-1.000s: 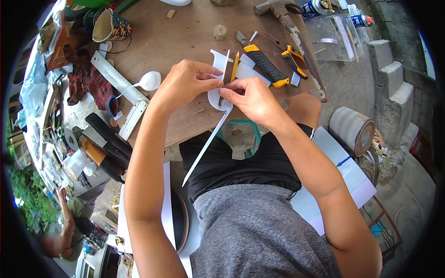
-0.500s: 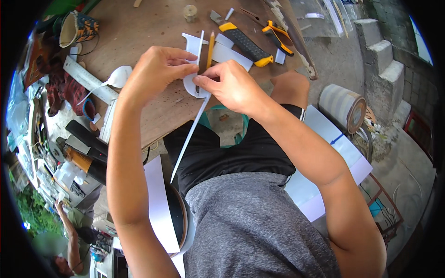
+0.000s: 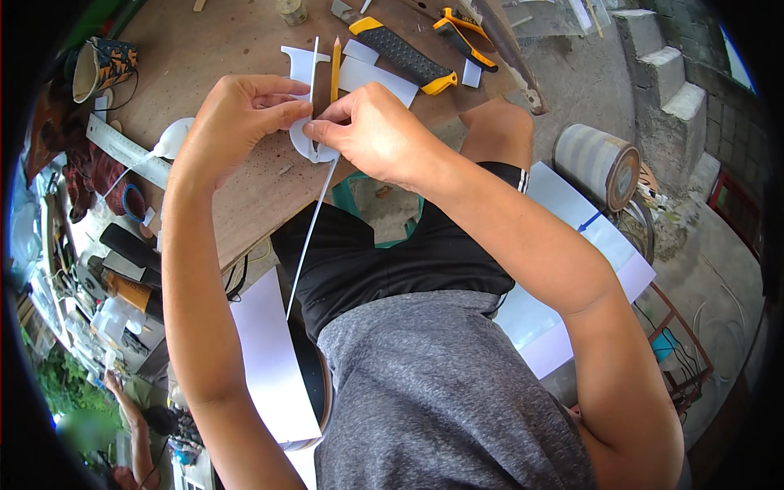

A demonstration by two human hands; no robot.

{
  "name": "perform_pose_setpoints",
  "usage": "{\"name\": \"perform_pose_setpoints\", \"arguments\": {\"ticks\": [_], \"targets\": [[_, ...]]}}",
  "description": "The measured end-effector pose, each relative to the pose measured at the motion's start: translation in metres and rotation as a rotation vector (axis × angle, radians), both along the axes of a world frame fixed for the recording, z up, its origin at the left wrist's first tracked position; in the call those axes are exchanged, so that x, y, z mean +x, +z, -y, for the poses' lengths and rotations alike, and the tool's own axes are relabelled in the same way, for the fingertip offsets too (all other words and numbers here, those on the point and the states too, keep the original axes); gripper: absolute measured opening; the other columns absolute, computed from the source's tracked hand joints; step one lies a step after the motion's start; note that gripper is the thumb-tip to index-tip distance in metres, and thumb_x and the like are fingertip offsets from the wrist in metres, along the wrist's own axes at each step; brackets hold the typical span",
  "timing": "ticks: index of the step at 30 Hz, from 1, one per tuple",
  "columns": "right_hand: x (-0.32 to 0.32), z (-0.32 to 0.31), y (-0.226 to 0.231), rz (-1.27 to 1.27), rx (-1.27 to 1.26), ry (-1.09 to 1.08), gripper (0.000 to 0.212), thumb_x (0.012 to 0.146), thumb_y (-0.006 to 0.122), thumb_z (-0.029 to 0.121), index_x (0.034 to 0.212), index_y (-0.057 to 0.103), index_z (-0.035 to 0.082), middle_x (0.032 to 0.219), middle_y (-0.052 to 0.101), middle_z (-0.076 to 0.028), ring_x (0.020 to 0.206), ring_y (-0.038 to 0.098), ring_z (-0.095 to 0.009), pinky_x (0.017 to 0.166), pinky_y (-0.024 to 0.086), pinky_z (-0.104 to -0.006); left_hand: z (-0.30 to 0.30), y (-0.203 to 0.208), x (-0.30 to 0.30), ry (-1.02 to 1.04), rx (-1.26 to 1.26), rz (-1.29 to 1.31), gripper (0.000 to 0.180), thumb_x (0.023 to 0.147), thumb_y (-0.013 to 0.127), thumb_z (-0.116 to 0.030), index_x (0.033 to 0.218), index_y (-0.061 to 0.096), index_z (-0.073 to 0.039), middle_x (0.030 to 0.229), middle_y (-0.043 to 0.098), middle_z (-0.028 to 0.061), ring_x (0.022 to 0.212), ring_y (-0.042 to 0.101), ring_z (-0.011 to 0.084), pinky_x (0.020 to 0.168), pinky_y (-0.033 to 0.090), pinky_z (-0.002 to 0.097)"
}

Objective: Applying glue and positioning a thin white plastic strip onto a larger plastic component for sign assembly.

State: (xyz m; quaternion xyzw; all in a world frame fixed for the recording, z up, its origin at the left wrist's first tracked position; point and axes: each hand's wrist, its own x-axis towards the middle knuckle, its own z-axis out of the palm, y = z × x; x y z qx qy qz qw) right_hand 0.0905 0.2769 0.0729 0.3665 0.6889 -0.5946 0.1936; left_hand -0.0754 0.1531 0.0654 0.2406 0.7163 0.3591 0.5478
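Near the table's front edge lies a curved, hook-shaped white piece point(image 3: 300, 62) cut from sheet material. A thin white strip point(image 3: 309, 238) follows it, one end standing up at the piece's straight part and the long loose end hanging down over my lap. My left hand point(image 3: 245, 116) pinches the strip at the piece's left side with thumb and fingers. With thumb and forefinger closed, my right hand point(image 3: 377, 135) grips the curved piece at its bend, where the fingers partly hide the join. A yellow pencil point(image 3: 336, 65) lies just beyond my right fingers.
Past my hands lie a black-and-yellow utility knife point(image 3: 404, 55), pliers point(image 3: 465, 41) with yellow-black handles and white offcuts point(image 3: 377, 82). A steel ruler point(image 3: 122, 149) is at the left. Beside my legs are white sheets point(image 3: 273, 359) and a striped roll point(image 3: 594, 166). Another person point(image 3: 135, 420) is lower left.
The view has shifted, so the table and both hands appear farther left and slightly higher. My hands keep their pinch at the curved piece; the strip's loose end still hangs down.
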Motion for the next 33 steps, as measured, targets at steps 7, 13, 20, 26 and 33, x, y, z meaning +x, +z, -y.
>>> {"name": "perform_pose_setpoints", "arguments": {"ticks": [7, 13, 20, 26, 33], "targets": [[-0.002, -0.002, 0.004, -0.004, 0.003, 0.024, 0.032, 0.098, 0.073, 0.025, 0.103, 0.08, -0.006, 0.067, 0.066, -0.007, 0.061, 0.054, -0.011, 0.058, 0.045, -0.0326, -0.001, 0.0, 0.001, 0.008, -0.02, -0.013, 0.043, 0.09, 0.082, -0.018, 0.125, 0.073, 0.007, 0.107, 0.078, 0.0155, 0.092, 0.072, 0.0158, 0.087, 0.057, 0.0293], [-0.001, 0.0, -0.003, -0.009, 0.029, 0.028, 0.035, 0.094, 0.075, 0.033, 0.1, 0.082, 0.0, 0.084, 0.077, -0.02, 0.083, 0.076, -0.032, 0.082, 0.058, -0.0413, -0.001, 0.0, 0.0, -0.002, 0.0, -0.014, 0.042, 0.09, 0.082, -0.016, 0.123, 0.074, 0.007, 0.104, 0.078, 0.0149, 0.092, 0.072, 0.0164, 0.085, 0.056, 0.0294], [0.003, -0.001, 0.0, -0.039, 0.056, 0.025, 0.036, 0.094, 0.074, 0.032, 0.101, 0.081, -0.003, 0.084, 0.076, -0.021, 0.081, 0.075, -0.031, 0.078, 0.056, -0.0408, -0.002, 0.002, 0.001, -0.07, -0.008, -0.066, 0.042, 0.092, 0.08, -0.016, 0.125, 0.073, 0.008, 0.101, 0.078, 0.0115, 0.091, 0.071, 0.0142, 0.084, 0.056, 0.0287], [0.004, 0.002, -0.004, -0.062, 0.063, 0.015, 0.035, 0.094, 0.074, 0.03, 0.103, 0.08, -0.004, 0.081, 0.075, -0.019, 0.077, 0.072, -0.027, 0.075, 0.055, -0.0394, 0.002, -0.002, 0.002, -0.094, 0.017, -0.143, 0.037, 0.093, 0.078, -0.015, 0.123, 0.075, 0.006, 0.102, 0.079, 0.0142, 0.093, 0.074, 0.0162, 0.085, 0.058, 0.0314], [0.002, 0.002, -0.002, -0.048, 0.054, -0.007, 0.036, 0.095, 0.075, 0.029, 0.104, 0.079, -0.005, 0.081, 0.075, -0.019, 0.077, 0.071, -0.023, 0.075, 0.054, -0.0375, 0.006, 0.009, 0.011, 0.001, 0.066, -0.345, 0.033, 0.095, 0.075, -0.019, 0.122, 0.076, 0.001, 0.095, 0.079, 0.0162, 0.087, 0.073, 0.0171, 0.082, 0.057, 0.0343]]}}
